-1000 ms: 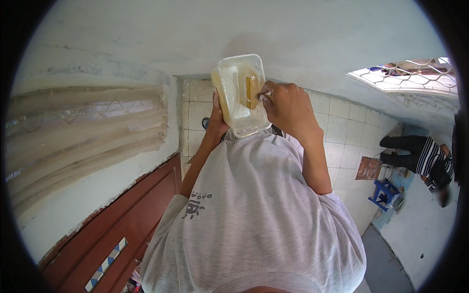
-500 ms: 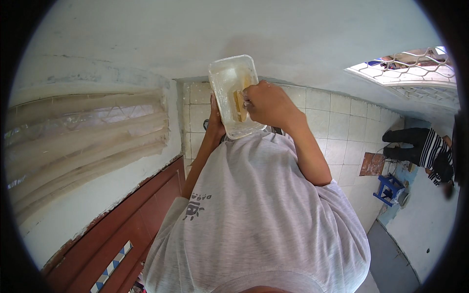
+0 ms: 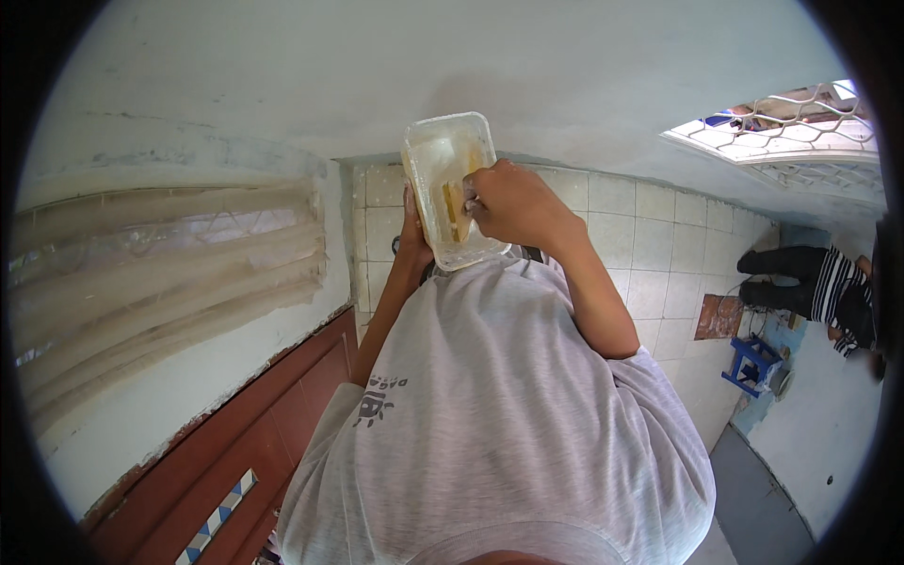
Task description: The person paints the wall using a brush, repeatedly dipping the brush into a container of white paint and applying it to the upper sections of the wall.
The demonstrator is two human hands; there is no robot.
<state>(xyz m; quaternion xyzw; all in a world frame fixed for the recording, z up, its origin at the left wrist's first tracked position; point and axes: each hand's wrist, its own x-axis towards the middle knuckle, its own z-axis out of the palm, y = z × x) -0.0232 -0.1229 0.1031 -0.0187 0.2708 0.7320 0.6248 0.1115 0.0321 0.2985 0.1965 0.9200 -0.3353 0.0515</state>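
Note:
A white, smeared, rectangular plastic tub is tilted in front of my chest, close to the wall. My left hand is closed on its left side, the fingers partly hidden beneath it. Inside the tub, my right hand grips a yellowish, flat, straight-edged tool. The fingers cover much of that tool, so its exact kind does not show. White residue coats the fingertips of the right hand.
A pale wall rises just ahead. Fabric covers a window on the left, above a red-brown door. At far right are a grilled window opening, a co-worker in stripes and a blue stool on floor tiles.
The yellowish tool has shifted slightly left and down inside the tub and is turned a little. My right hand moved with it; my left hand keeps its hold.

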